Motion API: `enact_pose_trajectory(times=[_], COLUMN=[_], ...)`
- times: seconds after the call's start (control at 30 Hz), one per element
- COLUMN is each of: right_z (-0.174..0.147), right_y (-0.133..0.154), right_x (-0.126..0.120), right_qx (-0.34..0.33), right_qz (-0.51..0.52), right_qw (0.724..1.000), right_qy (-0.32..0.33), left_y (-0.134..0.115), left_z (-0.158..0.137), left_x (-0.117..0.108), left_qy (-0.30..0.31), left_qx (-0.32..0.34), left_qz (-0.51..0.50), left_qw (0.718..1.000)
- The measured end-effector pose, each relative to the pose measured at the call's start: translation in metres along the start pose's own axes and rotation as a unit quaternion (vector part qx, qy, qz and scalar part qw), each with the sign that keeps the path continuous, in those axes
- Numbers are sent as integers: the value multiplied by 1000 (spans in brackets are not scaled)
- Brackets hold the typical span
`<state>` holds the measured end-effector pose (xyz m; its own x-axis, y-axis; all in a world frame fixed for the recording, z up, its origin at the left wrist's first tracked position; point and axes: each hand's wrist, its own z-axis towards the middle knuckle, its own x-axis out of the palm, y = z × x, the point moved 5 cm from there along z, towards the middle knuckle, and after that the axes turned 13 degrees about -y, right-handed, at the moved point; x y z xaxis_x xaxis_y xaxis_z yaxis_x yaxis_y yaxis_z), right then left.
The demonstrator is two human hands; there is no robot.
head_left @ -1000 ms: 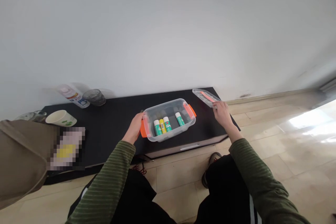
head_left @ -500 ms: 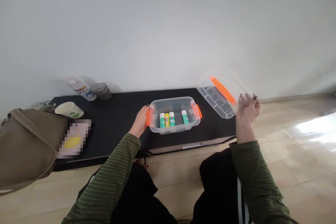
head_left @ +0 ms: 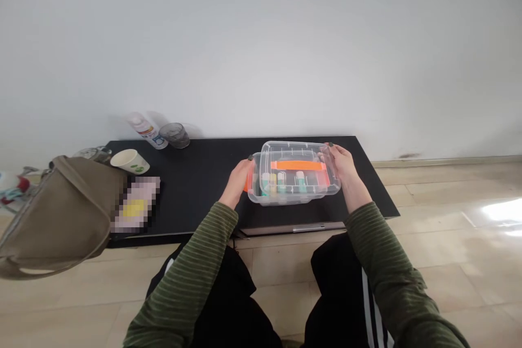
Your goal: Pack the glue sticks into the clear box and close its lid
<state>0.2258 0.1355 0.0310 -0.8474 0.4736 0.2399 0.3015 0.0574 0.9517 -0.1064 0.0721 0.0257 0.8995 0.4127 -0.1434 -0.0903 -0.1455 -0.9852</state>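
Note:
A clear plastic storage box (head_left: 255, 196) with orange latches is on the black cabinet. My left hand (head_left: 237, 179) grips it at its left latch. Over the box is its clear lid (head_left: 296, 149) with an orange handle (head_left: 297, 166), shifted a little to the right of the box's rim. My right hand (head_left: 342, 166) is closed on the lid's right edge. Through the lid several glue sticks (head_left: 300, 180) show, green with white caps, and a yellow stick (head_left: 273, 182) stands among those on the left. Whether the lid touches the rim, I cannot tell.
On the left of the black cabinet top (head_left: 204, 174) are a paper cup (head_left: 129, 161), a dark glass (head_left: 175, 136), a spray can (head_left: 147, 130) and a blurred-out pink item (head_left: 138, 201). A brown bag (head_left: 69, 206) hangs over the left end. The wall rises behind.
My right hand has brought the lid left from beyond the box to over it, turning it level. The left hand keeps hold of the box. The view has shifted.

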Motion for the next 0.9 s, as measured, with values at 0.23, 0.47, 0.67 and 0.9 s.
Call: enact_pose_trajectory(times=[0.23,0.47,0.67,0.9], right_z=[-6,-13,-17,-21], right_y=[-7,-10,-11,-11], right_x=[20,20,16,15], right_qx=[-105,-124,-124,-134], right_qz=[-129,-198,-212,-221], right_qw=[985,972,969,965], right_qy=[41,39,38,37], left_y=[-5,-6,-11,-6], left_z=[-9,-12,-18,-19], left_x=[6,4,3,2], left_qy=[32,46,50,39], left_qx=[4,-17,-17,-1], left_qz=[-1,-2,9,1], left_qw=[999,999,999,999])
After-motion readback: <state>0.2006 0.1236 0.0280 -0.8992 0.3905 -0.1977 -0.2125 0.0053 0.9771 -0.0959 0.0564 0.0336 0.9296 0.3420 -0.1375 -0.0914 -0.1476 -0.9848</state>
